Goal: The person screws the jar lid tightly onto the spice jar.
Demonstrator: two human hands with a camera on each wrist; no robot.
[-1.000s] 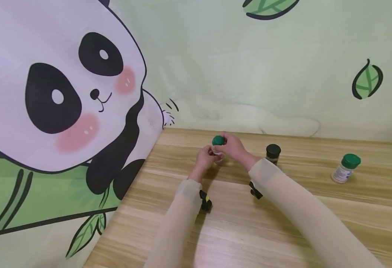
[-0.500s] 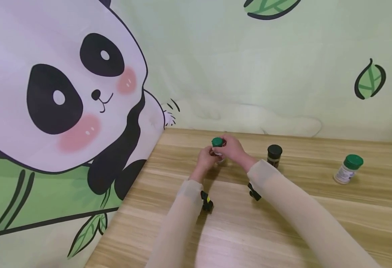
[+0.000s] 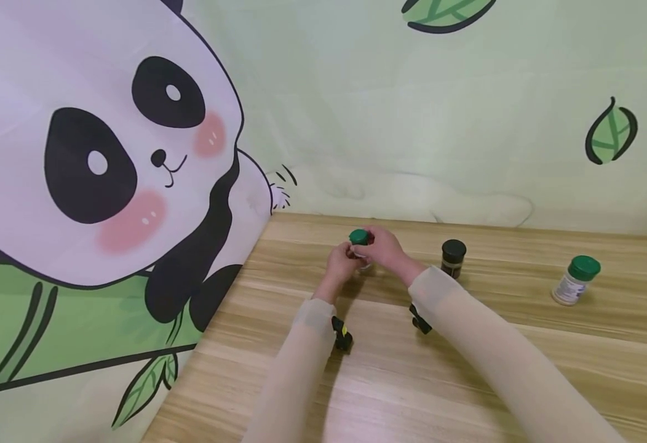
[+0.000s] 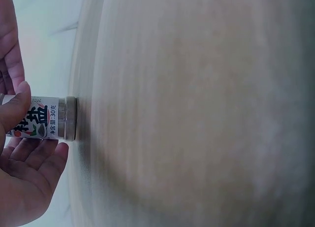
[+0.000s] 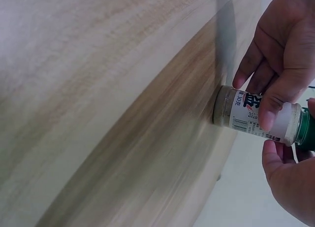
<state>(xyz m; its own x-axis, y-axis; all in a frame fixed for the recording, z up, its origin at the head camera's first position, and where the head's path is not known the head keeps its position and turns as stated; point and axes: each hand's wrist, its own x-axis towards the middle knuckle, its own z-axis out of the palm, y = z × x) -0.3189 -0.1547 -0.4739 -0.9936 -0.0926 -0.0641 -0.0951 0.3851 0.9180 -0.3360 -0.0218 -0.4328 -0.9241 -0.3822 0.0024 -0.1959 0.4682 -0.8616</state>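
A small clear spice jar (image 5: 251, 113) with a green lid (image 3: 359, 237) and a white printed label stands between the two hands, its base at the tabletop in both wrist views. My left hand (image 3: 341, 263) grips the jar's body, thumb across the label (image 4: 42, 117) and fingers round the far side. At its upper end, my right hand (image 3: 384, 247) pinches the green lid between thumb and fingers. In the right wrist view the right hand (image 5: 295, 182) is partly cut off by the frame edge, and so is the lid.
A black-lidded jar (image 3: 453, 258) stands right of the hands, close to the right forearm. Farther right is another green-lidded spice jar (image 3: 576, 280). The wooden table (image 3: 401, 375) meets a panda-printed cloth backdrop (image 3: 357, 123) at its back and left edges.
The held jar's green lid sits slightly lower and farther left than a second ago. Both hands keep their hold, and the head view has shifted a little.
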